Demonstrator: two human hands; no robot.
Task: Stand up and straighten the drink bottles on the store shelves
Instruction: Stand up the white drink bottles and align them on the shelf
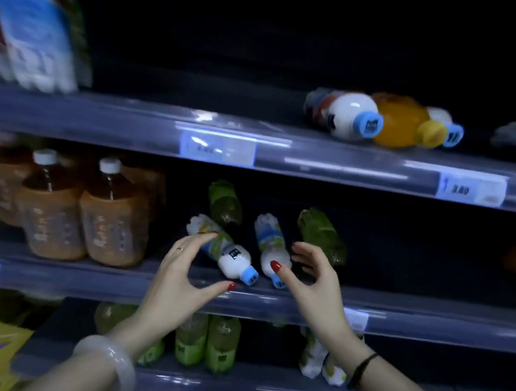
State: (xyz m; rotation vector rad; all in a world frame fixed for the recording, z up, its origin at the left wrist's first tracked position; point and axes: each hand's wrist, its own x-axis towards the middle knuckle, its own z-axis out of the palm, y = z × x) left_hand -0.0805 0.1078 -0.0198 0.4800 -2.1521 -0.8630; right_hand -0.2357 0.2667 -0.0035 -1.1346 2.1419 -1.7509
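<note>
A white plastic blue-capped bottle (234,256) and its twin (270,242) lie toppled on the grey middle shelf (105,280); left hand (179,271) spread wide, fingertips seemingly brushing the first; right hand (316,281) loosely spread beside the twin, holding nothing.

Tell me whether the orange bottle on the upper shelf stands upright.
No: the orange bottle lies on its side, its yellow cap pointing toward the camera.

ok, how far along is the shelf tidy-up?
Done: brown bottles on the middle shelf stand upright. In hand: left hand and right hand, both open, reach for two fallen white bottles. Left: those, two green bottles lying behind them, and three bottles lying on the top shelf.
</note>
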